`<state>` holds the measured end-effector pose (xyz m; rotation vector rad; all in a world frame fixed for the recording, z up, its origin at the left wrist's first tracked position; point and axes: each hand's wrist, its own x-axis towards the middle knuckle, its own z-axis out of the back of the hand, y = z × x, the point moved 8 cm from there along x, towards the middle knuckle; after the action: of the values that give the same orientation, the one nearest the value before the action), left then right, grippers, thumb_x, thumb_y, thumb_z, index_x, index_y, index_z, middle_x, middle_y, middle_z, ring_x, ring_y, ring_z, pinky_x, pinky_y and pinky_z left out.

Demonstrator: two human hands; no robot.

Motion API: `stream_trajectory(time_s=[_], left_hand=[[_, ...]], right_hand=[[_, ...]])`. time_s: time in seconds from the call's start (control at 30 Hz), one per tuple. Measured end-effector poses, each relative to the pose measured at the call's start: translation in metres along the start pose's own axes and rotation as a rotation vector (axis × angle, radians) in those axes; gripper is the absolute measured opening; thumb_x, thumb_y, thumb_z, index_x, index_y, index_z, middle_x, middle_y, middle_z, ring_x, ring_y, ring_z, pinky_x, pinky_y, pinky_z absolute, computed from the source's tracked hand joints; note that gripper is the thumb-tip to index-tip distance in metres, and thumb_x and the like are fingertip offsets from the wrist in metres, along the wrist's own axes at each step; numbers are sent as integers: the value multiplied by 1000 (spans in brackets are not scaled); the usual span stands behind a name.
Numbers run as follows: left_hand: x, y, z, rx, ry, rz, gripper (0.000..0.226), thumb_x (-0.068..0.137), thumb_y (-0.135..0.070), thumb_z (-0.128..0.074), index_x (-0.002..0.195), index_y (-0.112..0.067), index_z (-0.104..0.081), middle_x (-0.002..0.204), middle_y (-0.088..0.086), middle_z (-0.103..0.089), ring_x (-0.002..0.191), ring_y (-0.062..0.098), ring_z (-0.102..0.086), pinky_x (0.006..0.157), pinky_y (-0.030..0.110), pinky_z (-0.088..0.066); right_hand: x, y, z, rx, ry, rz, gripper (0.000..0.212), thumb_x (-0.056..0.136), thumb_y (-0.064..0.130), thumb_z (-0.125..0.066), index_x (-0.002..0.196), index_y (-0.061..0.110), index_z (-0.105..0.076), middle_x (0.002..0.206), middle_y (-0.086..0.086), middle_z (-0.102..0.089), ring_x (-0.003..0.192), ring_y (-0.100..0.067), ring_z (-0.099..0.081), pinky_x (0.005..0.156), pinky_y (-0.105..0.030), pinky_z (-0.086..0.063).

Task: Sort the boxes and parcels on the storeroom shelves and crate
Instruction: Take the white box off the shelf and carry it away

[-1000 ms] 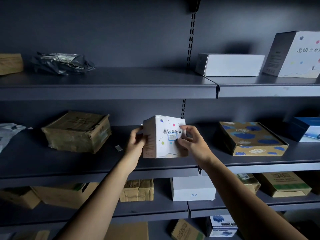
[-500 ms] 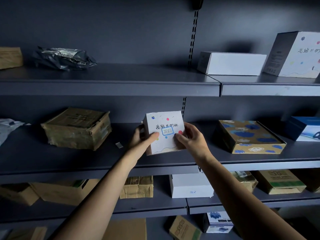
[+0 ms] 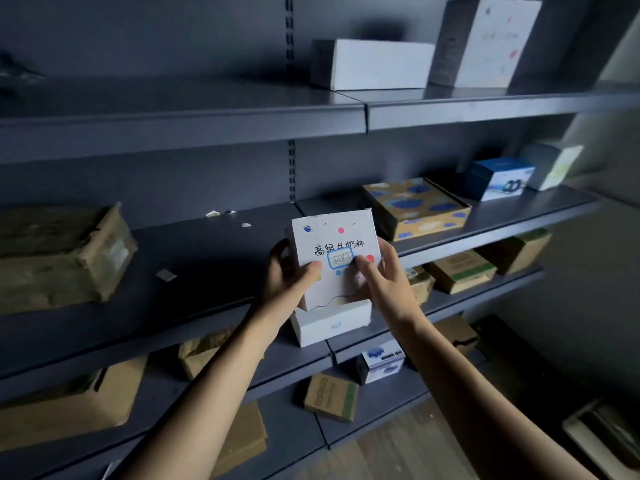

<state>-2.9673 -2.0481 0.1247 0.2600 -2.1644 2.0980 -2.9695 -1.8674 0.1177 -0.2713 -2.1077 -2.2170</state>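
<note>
I hold a small white box with coloured dots and handwritten characters in front of the middle shelf. My left hand grips its left side with the thumb on the front face. My right hand grips its right side, thumb on the blue label. The box is off the shelf, in the air, with its printed face tilted towards me. A taller box of the same design stands on the top shelf at the right.
A worn brown carton sits at the middle shelf's left; a cloud-print box and a blue box sit at its right. A white box lies on the top shelf. Lower shelves hold a white box and several cartons.
Both hands have drawn the white box back off the middle shelf towards me and lower. The view has swung to the right and down, so the shelves now look slanted.
</note>
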Motion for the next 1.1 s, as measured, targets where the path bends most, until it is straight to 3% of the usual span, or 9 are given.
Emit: stream_trajectory(time_s=[0.13,0.3,0.4,0.5,0.57,0.7,0.8,0.87,1.1], left_hand=[[-20,14,-73,14,157,40,59,77,-20,-76,128,-6,-50,112,4,-71,103,13,-68,85,28,-55],[-67,26,-192,43,320,91,53,71,-34,-75,118,-13,-62,105,-3,-74,98,9,-69,84,28,-55],[-103,37,-278,10,409,147,56,74,-28,-77,120,-1,-60,103,4,-74,90,7,-71,71,18,-54],[-143,45,-364,13,478,173,53,72,-26,-74,118,-4,-61,107,9,-73,97,19,-71,79,30,-57],[-171,53,-419,31,530,187,40,70,-31,-76,106,-14,-71,103,3,-75,97,19,-71,82,35,-56],[-224,58,-514,14,629,244,17,80,-17,-76,97,-15,-72,88,-10,-76,84,6,-71,73,23,-55],[-254,63,-574,8,732,295,28,79,-22,-77,103,-9,-73,99,1,-76,93,18,-72,84,38,-58],[-268,71,-612,2,786,314,37,74,-28,-77,106,-8,-72,104,5,-74,97,23,-71,86,43,-57],[-302,117,-742,-36,931,389,76,66,-29,-79,132,-10,-48,117,4,-68,107,18,-67,92,36,-55]], right_hand=[[-43,-10,75,-71,-181,-15,55,78,49,-62,127,26,-51,122,2,-64,115,-11,-60,102,-39,-47],[-103,-17,189,-121,-353,-66,57,77,50,-60,129,29,-50,118,9,-65,110,-6,-61,99,-37,-49],[-148,-26,271,-96,-460,-82,43,85,37,-62,126,28,-49,114,14,-64,103,1,-61,95,-30,-49],[-193,-35,355,-109,-563,-122,42,85,36,-63,124,32,-48,116,15,-63,105,2,-60,94,-28,-47],[-223,-42,408,-134,-620,-147,52,78,43,-59,127,30,-48,122,12,-63,110,-2,-60,96,-28,-47],[-277,-51,496,-145,-721,-169,47,87,37,-60,131,28,-47,124,13,-60,110,3,-57,90,-20,-44],[-309,-60,550,-138,-780,-192,39,95,23,-59,131,29,-45,118,18,-60,102,14,-55,83,-9,-43],[-325,-68,582,-150,-831,-215,40,93,26,-60,130,29,-45,119,16,-61,108,6,-57,89,-15,-44],[-367,-113,690,-154,-1032,-333,42,95,27,-58,135,29,-44,118,20,-59,110,4,-56,89,-21,-44]])
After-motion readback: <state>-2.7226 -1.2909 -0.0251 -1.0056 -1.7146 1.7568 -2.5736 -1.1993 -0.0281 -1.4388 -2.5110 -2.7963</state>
